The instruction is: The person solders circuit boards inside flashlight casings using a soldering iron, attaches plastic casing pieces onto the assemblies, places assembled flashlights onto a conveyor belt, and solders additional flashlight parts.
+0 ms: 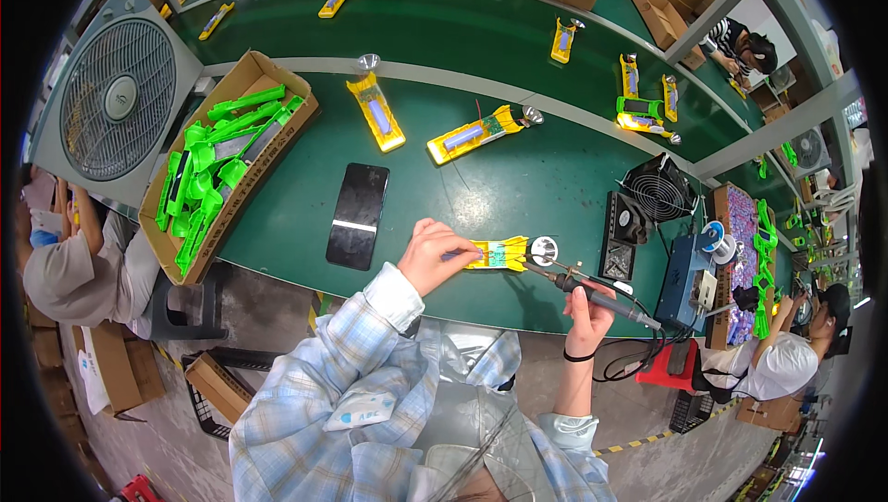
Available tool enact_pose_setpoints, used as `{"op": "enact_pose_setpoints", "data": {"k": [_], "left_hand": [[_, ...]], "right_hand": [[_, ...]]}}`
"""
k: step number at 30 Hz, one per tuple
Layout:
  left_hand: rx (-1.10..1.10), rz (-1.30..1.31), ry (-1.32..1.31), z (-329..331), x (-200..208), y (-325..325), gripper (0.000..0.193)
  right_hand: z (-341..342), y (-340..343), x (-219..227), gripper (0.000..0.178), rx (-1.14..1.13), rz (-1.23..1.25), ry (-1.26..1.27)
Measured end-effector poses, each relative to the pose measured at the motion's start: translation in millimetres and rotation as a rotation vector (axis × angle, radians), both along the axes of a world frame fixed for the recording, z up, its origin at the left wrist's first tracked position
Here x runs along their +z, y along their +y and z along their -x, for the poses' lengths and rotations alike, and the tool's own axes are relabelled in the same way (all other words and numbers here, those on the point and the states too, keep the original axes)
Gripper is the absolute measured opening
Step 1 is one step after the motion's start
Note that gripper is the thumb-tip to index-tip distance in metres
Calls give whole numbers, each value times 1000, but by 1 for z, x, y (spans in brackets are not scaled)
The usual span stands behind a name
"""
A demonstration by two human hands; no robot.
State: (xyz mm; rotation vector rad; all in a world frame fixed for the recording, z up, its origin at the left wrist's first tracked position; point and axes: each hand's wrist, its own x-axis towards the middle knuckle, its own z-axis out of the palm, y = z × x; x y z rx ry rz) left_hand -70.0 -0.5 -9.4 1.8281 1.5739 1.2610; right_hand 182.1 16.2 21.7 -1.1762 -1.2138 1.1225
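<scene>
Just in front of me on the green bench lies a yellow flashlight housing (511,256), its inside facing up with a green circuit board and a round reflector (544,250) at its right end. The fingers of my left hand (430,257) are closed on its left end, over a bluish battery, which they partly hide. My right hand (586,313) grips a soldering iron (606,299) by its dark handle. The iron's thin tip reaches left to the housing, near the board and reflector; exact contact is too small to tell.
A black phone (358,215) lies left of my hands, beside a carton (242,189) of green housings. Further yellow flashlights (376,112) (476,135) lie beyond. At right stand a black fan (659,186), a blue soldering station (683,277) and a solder spool (715,239). Other people sit at both sides.
</scene>
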Motion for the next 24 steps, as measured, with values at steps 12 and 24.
{"op": "enact_pose_setpoints", "data": {"k": [12, 24], "left_hand": [[-18, 8, 169, -10, -5, -2, 10], [76, 60, 198, -17, -8, -2, 6]], "right_hand": [[6, 7, -6, 26, 63, 3, 45], [10, 11, -5, 23, 105, 13, 19]]}}
